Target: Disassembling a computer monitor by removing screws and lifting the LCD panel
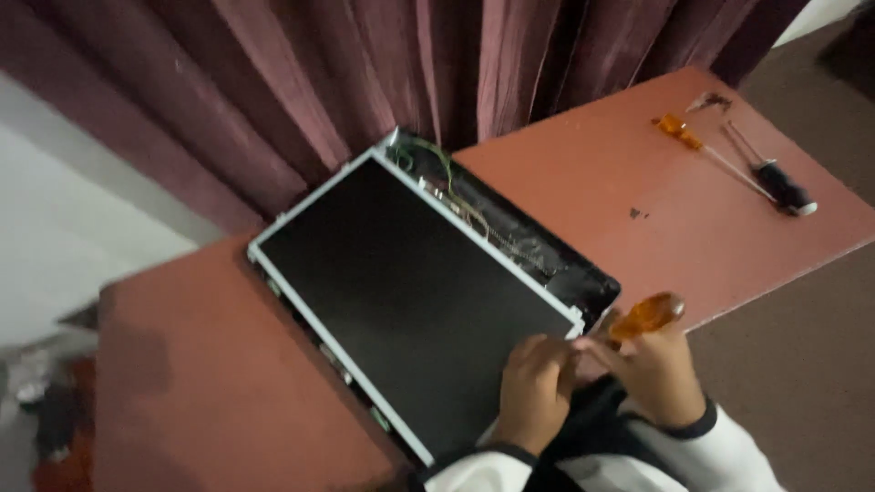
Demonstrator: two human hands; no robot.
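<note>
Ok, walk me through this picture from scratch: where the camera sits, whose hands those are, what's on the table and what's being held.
There is one picture, taken by a camera worn on a person's head and looking down at their own two hands. No machine is involved. The hands work at the near corner of a flat dark screen panel with a thin pale metal frame, which lies on a reddish-brown table. The panel rests in a black back shell with thin wires showing along its far edge. The right hand grips a screwdriver with a clear orange handle. The left hand rests on the panel's corner beside it; whether it holds anything is hidden. Further off on the table lie two more screwdrivers, one with an orange handle and one with a black handle. Dark red curtains hang behind.
</note>
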